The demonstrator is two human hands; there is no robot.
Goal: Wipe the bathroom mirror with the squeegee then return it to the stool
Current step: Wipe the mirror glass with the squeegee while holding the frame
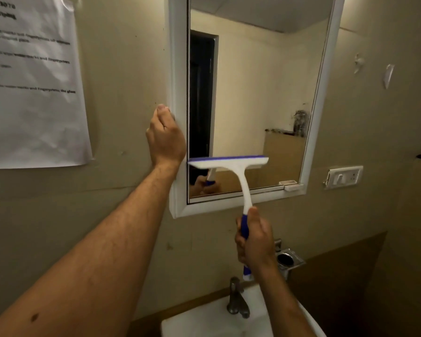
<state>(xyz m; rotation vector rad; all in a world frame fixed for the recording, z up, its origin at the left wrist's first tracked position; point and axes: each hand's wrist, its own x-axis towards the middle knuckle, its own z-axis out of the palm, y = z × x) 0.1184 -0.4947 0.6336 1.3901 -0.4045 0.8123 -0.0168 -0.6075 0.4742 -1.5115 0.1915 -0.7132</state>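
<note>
The squeegee [231,164] is showing a white T-shaped body with a blue rubber strip running along the top of its wide head, and a handle that is turning from white to blue lower down. Its head is lying flat against the lower left part of the mirror [258,93], level, with its left end touching the inner edge of the white frame; the handle is slanting down past the mirror's bottom frame. The right hand [253,242] is gripping the blue part of the handle below the mirror, fingers wrapped tightly around it and the thumb lying up along the shaft. The left hand [165,137] is bracing against the mirror's left frame, fingers curled loosely, holding nothing. Below the mirror, a tap [237,300] is standing over a white basin [204,322].
</note>
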